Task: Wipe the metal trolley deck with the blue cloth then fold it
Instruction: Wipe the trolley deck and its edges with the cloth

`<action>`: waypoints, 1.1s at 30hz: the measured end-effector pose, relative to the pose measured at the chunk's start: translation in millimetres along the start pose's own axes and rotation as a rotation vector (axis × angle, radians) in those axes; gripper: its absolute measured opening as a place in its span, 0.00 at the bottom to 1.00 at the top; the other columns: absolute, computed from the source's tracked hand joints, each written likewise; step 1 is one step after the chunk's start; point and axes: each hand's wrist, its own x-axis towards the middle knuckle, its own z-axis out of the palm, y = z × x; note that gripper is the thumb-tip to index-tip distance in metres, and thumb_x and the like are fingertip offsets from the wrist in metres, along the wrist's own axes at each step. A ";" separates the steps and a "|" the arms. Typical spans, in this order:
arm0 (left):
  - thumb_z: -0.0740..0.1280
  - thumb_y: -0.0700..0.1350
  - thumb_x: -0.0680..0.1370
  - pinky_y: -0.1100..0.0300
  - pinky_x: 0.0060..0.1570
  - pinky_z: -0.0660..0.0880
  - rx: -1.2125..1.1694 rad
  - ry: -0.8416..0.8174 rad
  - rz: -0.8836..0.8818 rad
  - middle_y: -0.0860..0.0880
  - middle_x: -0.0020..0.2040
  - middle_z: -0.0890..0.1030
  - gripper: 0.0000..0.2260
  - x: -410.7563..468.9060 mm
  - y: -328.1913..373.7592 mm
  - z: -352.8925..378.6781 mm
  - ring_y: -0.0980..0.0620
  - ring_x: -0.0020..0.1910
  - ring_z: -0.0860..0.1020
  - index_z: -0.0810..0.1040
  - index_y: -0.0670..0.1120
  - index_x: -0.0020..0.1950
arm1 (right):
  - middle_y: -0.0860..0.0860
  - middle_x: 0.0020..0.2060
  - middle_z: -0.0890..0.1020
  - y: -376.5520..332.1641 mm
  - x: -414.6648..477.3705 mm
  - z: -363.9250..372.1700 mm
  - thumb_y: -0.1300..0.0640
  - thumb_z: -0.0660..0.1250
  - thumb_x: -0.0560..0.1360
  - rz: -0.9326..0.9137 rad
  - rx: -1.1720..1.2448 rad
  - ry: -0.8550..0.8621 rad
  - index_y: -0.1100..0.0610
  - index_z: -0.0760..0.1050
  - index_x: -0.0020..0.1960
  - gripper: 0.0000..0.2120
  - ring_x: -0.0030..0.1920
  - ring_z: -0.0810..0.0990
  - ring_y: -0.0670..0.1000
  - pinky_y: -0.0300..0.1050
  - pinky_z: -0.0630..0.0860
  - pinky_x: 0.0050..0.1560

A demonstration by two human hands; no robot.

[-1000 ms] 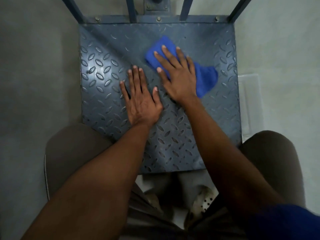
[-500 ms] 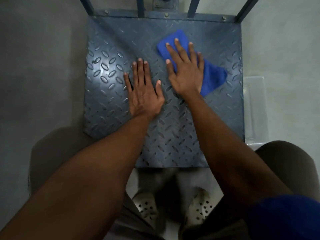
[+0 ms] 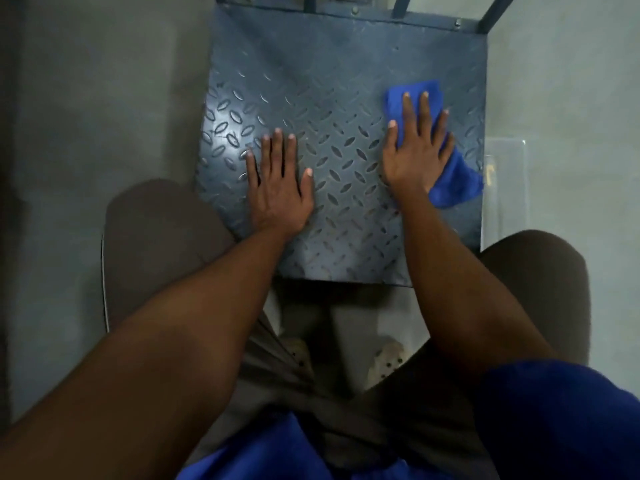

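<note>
Your right fingers lie straight and slightly spread, pressing the blue cloth flat on the tread-plate trolley deck. In the last second your right hand has swept the cloth from the far middle to the deck's right edge, with one corner trailing beside your wrist. Your left fingers lie straight and close together, and your left hand is braced on bare plate as before. You're likely mid-wipe: the near and left areas probably remain, and folding hasn't begun.

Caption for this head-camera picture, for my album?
The right hand presses the blue cloth on the metal trolley deck near its right edge; the left hand rests flat.
</note>
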 end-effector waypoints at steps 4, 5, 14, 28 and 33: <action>0.51 0.57 0.86 0.37 0.84 0.44 0.030 0.043 -0.010 0.44 0.88 0.50 0.31 9.0 -0.3 -18.1 0.44 0.87 0.47 0.52 0.47 0.87 | 0.41 0.86 0.55 -45.4 -17.4 -11.7 0.37 0.48 0.86 -0.144 0.040 -0.012 0.38 0.54 0.85 0.28 0.86 0.53 0.57 0.63 0.52 0.84; 0.52 0.57 0.86 0.37 0.84 0.44 0.047 0.059 -0.011 0.43 0.88 0.50 0.31 12.5 -2.0 -23.1 0.44 0.87 0.47 0.52 0.47 0.87 | 0.41 0.86 0.56 -53.5 -30.9 -15.1 0.38 0.49 0.86 -0.244 0.051 -0.018 0.38 0.55 0.85 0.27 0.86 0.54 0.56 0.61 0.52 0.84; 0.51 0.57 0.85 0.37 0.84 0.45 0.045 0.116 0.066 0.44 0.88 0.49 0.32 10.9 30.7 -55.7 0.43 0.87 0.47 0.51 0.48 0.88 | 0.41 0.86 0.54 9.2 -55.0 -62.1 0.36 0.48 0.87 0.022 0.032 0.061 0.37 0.53 0.85 0.28 0.86 0.52 0.55 0.62 0.51 0.84; 0.50 0.56 0.86 0.35 0.83 0.46 0.100 0.009 -0.067 0.43 0.88 0.50 0.31 -28.3 3.9 -24.3 0.42 0.87 0.47 0.52 0.47 0.87 | 0.40 0.86 0.56 -1.8 -145.7 -14.5 0.40 0.52 0.87 -0.418 0.019 -0.100 0.38 0.56 0.85 0.26 0.86 0.53 0.54 0.60 0.53 0.84; 0.46 0.59 0.84 0.33 0.82 0.46 0.152 -0.007 0.024 0.37 0.86 0.50 0.35 -58.3 19.1 -82.3 0.38 0.86 0.48 0.51 0.40 0.87 | 0.40 0.86 0.55 0.9 -112.3 -87.6 0.38 0.50 0.87 -0.381 0.049 -0.076 0.38 0.54 0.85 0.27 0.86 0.53 0.55 0.63 0.52 0.84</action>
